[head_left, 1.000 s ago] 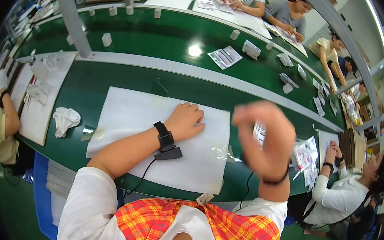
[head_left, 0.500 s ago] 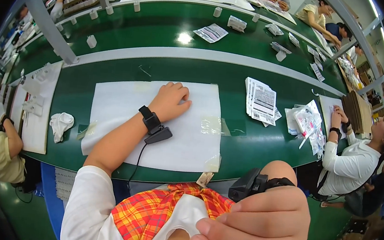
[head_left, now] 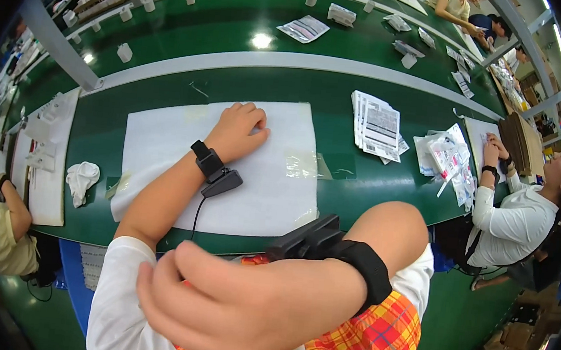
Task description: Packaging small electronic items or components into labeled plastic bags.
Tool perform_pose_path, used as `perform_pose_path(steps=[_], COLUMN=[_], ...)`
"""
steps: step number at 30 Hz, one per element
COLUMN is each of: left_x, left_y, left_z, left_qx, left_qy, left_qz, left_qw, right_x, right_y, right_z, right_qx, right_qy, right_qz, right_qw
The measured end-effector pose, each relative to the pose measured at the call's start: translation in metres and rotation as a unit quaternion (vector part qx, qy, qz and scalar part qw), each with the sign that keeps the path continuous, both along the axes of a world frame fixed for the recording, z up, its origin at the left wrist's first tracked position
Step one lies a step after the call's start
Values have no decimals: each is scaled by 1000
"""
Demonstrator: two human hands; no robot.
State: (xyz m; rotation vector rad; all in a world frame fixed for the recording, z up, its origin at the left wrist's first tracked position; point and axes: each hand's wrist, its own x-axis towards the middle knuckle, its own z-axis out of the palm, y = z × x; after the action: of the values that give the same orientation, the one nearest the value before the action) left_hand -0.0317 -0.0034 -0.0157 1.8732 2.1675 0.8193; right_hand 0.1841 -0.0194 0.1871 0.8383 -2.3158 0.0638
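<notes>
My left hand (head_left: 240, 133) rests on a white sheet (head_left: 263, 210), fingers curled under and thumb a little apart; its palm is hidden, so whether it holds anything cannot be made out. A black strap with a small black device (head_left: 218, 172) and a cable circles that wrist. Raised close in front of my chest, my right hand (head_left: 248, 303) bends leftward with its fingers curled in. Its palm side is hidden too, and nothing shows sticking out. Another black strap with a device (head_left: 311, 242) sits on the right wrist.
Clear tape holds the sheet to the green table (head_left: 236, 76). Printed pouches (head_left: 376, 127) and plastic packets (head_left: 447, 157) lie to the right, a white cloth (head_left: 82, 179) to the left. A grey rail (head_left: 305, 61) crosses beyond. People work at both sides, one in a white top (head_left: 519, 225).
My right hand has swung left across my chest from the lower right, turning at the wrist. My left hand stays on the sheet; the view has shifted slightly.
</notes>
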Motion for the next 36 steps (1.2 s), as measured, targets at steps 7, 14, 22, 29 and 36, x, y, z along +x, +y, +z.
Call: perform_pose_path(steps=[7, 14, 22, 29, 36], left_x=[3, -4, 9, 4, 3], left_y=[9, -5, 14, 4, 4], left_z=[-1, -7, -2, -5, -1], left_qx=[10, -2, -3, -2, 3], left_qy=[0, 8, -7, -20, -11], left_qz=[-9, 17, -13, -3, 0], left_qw=[1000, 1000, 1000, 1000, 1000], right_x=[-5, 17, 52, 56, 67], right_y=[-3, 34, 47, 52, 200], right_z=[-7, 28, 25, -7, -96], right_qx=[-29, 360, 213, 48, -205], right_qy=[205, 273, 263, 510, -109], right_qz=[6, -94, 62, 86, -467], right_qw=[978, 887, 939, 854, 853])
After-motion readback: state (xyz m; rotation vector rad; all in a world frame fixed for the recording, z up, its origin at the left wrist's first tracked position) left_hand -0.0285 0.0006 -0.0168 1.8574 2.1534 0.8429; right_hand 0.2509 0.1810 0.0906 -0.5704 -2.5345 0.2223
